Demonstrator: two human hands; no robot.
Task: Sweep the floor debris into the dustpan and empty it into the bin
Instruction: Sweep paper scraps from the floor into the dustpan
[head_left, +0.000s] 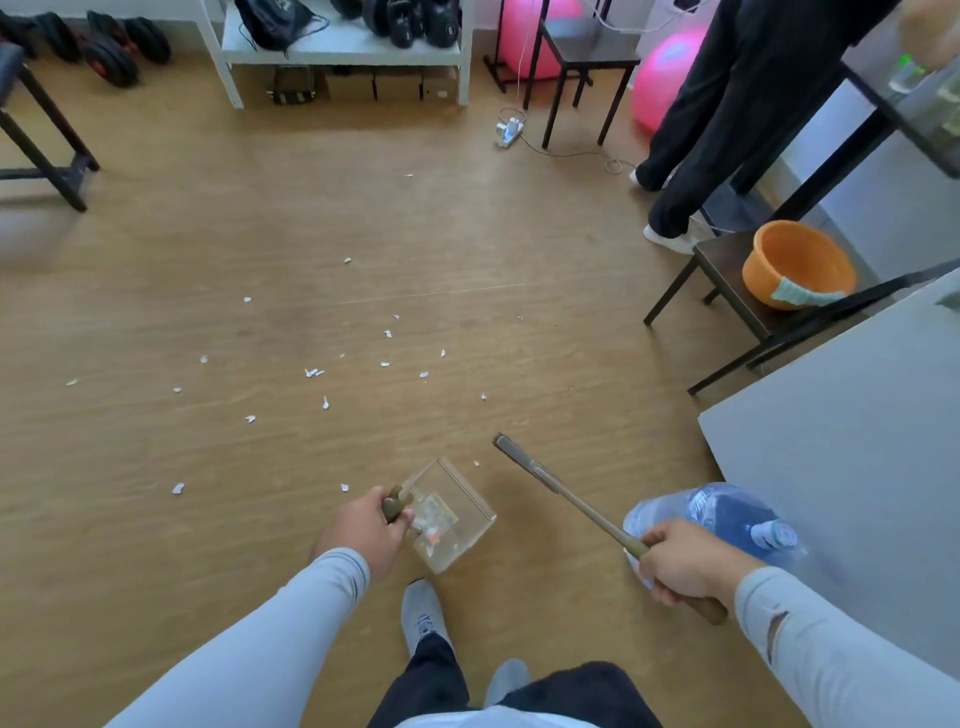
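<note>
My left hand grips the olive handle of a clear plastic dustpan, held low over the wooden floor with some white scraps lying in it. My right hand grips the olive handle of a small brush, whose narrow head points up and left, just right of the dustpan. Several white paper scraps lie scattered across the floor ahead of me. No bin is in view.
A large blue water bottle lies by my right hand beside a grey tabletop. An orange basin sits on a dark stool. A person in dark trousers stands at the back right, near a power strip. White shelving lines the far wall.
</note>
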